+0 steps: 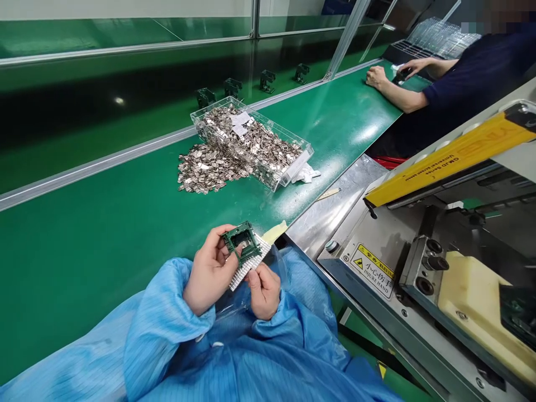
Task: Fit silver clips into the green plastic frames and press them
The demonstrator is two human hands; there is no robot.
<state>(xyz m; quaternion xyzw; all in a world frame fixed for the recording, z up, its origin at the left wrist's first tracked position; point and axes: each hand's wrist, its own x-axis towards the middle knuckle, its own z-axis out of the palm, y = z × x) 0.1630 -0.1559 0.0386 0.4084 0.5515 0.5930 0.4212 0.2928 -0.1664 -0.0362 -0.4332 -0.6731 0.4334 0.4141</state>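
Note:
My left hand (213, 273) is closed around a dark green plastic frame (242, 243) with a square opening, its thumb resting at the opening. Under and beside that frame lies a white ribbed strip (251, 267), slanting down toward me. The fingers of my right hand (263, 289) pinch the lower right edge of this strip. Just beyond my hands, a pale yellow piece (275, 231) sticks out at the bench edge. Clear film hangs below the strip, partly hidden by my hands.
A clear plastic box (307, 153) full of small metal pieces stands on the green bench (104, 240), with a loose metal heap (205, 173) beside it. Several green frames (267, 81) line the back. At right stands a machine (372, 268); beyond it, a co-worker's hands (379, 78).

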